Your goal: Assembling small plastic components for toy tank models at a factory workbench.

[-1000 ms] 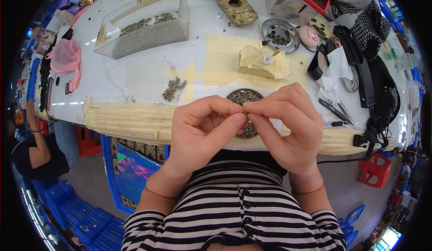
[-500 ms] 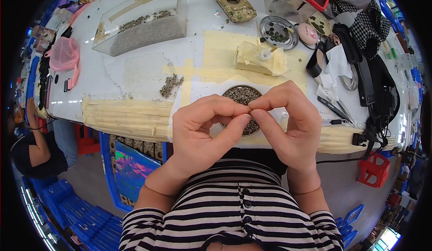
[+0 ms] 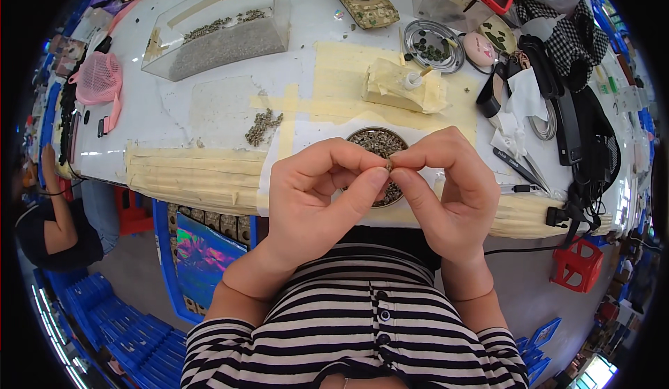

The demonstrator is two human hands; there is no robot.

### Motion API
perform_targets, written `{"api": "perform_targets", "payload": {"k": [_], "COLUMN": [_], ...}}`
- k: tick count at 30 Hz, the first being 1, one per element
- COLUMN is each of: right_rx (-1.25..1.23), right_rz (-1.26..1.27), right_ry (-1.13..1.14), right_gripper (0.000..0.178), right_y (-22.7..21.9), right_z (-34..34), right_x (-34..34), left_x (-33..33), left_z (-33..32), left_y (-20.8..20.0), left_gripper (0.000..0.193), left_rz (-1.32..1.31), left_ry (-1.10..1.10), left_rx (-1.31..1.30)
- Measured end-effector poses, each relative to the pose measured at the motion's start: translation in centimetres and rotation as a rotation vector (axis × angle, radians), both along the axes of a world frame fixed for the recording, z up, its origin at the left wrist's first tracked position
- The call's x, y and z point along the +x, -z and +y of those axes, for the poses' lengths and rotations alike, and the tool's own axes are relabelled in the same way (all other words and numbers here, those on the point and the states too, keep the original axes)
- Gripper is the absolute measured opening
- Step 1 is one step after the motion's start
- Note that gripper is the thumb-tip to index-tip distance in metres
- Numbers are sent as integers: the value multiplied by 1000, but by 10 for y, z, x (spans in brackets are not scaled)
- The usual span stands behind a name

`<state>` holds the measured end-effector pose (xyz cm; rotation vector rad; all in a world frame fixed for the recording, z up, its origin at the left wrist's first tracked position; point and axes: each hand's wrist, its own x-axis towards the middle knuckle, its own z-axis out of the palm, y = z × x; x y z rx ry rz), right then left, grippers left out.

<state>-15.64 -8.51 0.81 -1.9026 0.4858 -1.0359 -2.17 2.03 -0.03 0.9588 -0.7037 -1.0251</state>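
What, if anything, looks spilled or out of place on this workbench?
A loose heap of small parts lies uncontained on the table, left of the round dish; similar-looking pieces sit inside that dish. It may be deliberate. Nothing looks plainly damaged.

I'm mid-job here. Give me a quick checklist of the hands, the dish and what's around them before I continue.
1. Left hand closed in a pinch: ok.
2. Right hand closed, tips meeting the left's: ok.
3. Shape of the tiny piece between them: cannot tell, mostly covered.
4. Round dish below the hands: ok.
5. All loose parts inside it: not ok; a small pile lies outside, leftward.
6. Taped block apart from both hands: ok.
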Motion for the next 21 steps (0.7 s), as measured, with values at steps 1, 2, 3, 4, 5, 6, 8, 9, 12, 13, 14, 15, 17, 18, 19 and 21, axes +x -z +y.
{"api": "perform_targets", "payload": {"k": [1, 2, 3, 4, 5, 6, 8, 9, 12, 13, 14, 15, 17, 18, 19, 21], "right_rx": [-13, -43, -73, -103, -118, -133, -173, -198, -248, -261, -268, -276, -295, -306, -316, -356], "right_rz": [1, 17, 34, 50, 55, 61, 68, 69, 87, 95, 101, 106, 107, 103, 100, 86], "right_ry": [-5, -13, -21, -30, -30, -30, -32, -31, -17, -10, -6, -1, 5, 7, 10, 5], "right_gripper": [17, 18, 18, 18, 19, 19, 20, 21, 22, 22, 22, 22, 22, 22, 22, 22], "right_y": [0, 0, 0, -1, -2, -2, -4, -5, -8, -9, -9, -9, -8, -8, -7, -7], "right_z": [-1, -2, -3, -4, -5, -5, -5, -5, -5, -5, -4, -4, -4, -3, -3, -3], "right_x": [0, -1, -2, -3, -3, -4, -3, -3, -2, -2, -2, -2, -2, -2, -2, -2], "left_x": [0, 1, 1, 2, 3, 4, 5, 5, 5, 4, 3, 2, 1, 1, 1, 3], "left_z": [0, 0, 0, 0, 1, 1, 3, 3, 4, 5, 4, 5, 6, 6, 6, 7], "left_y": [0, -1, -1, -1, -2, -2, -2, -3, -3, -2, -1, 0, 0, 0, 0, -2], "left_gripper": [12, 11, 11, 11, 11, 11, 11, 11, 11, 11, 11, 11, 12, 12, 12, 12], "left_rz": [-2, -4, -6, -11, -16, -21, -29, -34, -34, -52, -70, -88, -133, -156, -130, -78], "left_ry": [5, 11, 15, 29, 42, 55, 55, 55, 82, 71, 60, 49, 33, 24, 43, 81], "left_rx": [4, 8, 12, 21, 30, 38, 50, 56, 62, 54, 46, 38, 48, 53, 56, 63]}}
